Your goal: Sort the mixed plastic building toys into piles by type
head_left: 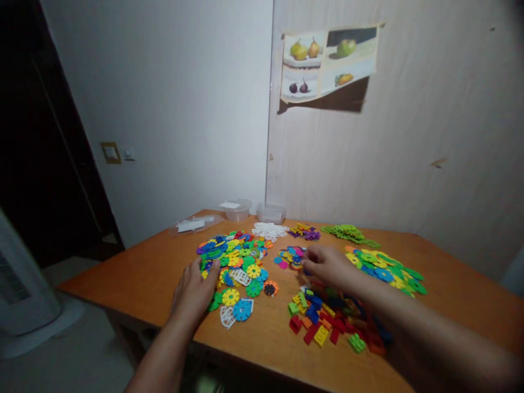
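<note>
My left hand (193,287) rests at the left edge of a mixed pile of colourful notched plastic discs (245,262), thumb apart from the fingers, some fingertips hidden among the pieces. White lattice pieces (240,277) lie among these discs. Over the right side of a smaller heap of pink, blue and yellow discs (289,255), my right hand (327,265) is closed in a pinch. Whatever is between its fingertips, if anything, is too small to make out. Below my right wrist spreads a heap of building bricks (323,323), partly covered by the forearm's shadow.
On the wooden table (143,275), white pieces (270,231), purple and yellow pieces (303,231) and green pieces (347,233) lie toward the back. Larger green, yellow and blue pieces (387,270) sit at right. Clear plastic tubs (237,210) stand by the wall beside a plastic bag (194,224).
</note>
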### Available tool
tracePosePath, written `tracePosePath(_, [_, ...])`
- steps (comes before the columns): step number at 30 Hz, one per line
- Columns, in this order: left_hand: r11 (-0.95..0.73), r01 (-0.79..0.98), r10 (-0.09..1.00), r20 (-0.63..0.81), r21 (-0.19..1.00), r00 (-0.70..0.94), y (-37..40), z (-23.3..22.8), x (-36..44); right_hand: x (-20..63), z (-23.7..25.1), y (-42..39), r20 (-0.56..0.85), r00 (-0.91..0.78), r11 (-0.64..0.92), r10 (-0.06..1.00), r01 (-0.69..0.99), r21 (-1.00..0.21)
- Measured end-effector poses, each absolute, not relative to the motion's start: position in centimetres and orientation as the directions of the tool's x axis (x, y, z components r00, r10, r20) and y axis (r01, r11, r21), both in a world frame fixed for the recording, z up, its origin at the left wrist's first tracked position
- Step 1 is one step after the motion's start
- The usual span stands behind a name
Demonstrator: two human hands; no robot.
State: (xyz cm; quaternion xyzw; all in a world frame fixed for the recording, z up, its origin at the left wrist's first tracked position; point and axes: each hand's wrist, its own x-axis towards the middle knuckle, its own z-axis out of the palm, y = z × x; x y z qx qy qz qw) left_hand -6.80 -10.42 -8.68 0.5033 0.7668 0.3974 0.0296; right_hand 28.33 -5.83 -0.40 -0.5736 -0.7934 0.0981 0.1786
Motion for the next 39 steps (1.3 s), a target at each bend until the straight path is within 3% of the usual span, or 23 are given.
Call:
tracePosePath(5, [0.189,0.724,0.825,0.293,0.663,-0.483,-10.7,-8.4,-6.6,21.6,-0.3,-9.1,0.039,-0.486,0.484,0.873,0.858,-0.171])
tracePosePath(8, [0.185,0.716,0.825,0.289,0.673,-0.485,-10.8,-8.4,-6.4,20.0,-0.7,-9.5,-0.009,-0.519,0.517,0.855,0.853,-0.076])
tracePosePath(11, [0.179,0.71,0.82,0.296,0.681,-0.49,-10.9,-8.3,-6.2,19.5,-0.9,-9.5,-0.035,-0.498,0.496,0.866,0.866,-0.061])
tracePosePath(18, [0.188,0.709,0.822,0.285,0.68,-0.492,-11.3,-7.9,-5.8,19.3,-1.2,-9.3,-0.039,-0.453,0.444,0.891,0.885,-0.139])
tracePosePath(22, [0.182,0.707,0.819,0.292,0.684,-0.493,-11.2,-8.1,-6.0,19.6,-1.4,-8.6,0.05,-0.452,0.454,0.891,0.88,-0.142])
tracePosePath(28, [0.184,0.696,0.818,0.284,0.694,-0.501,-11.2,-8.1,-5.9,23.0,-0.6,-3.6,0.203,-0.169,0.244,0.964,0.866,-0.437])
tracePosePath(33, [0.181,0.7,0.814,0.294,0.691,-0.501,-11.2,-8.0,-5.8,26.1,-0.8,0.2,0.17,-0.003,0.096,0.985,0.832,-0.546])
tracePosePath(39, [0.178,0.703,0.815,0.298,0.688,-0.497,-11.0,-8.3,-6.1,26.6,-1.9,0.4,0.128,0.068,0.03,0.989,0.767,-0.641])
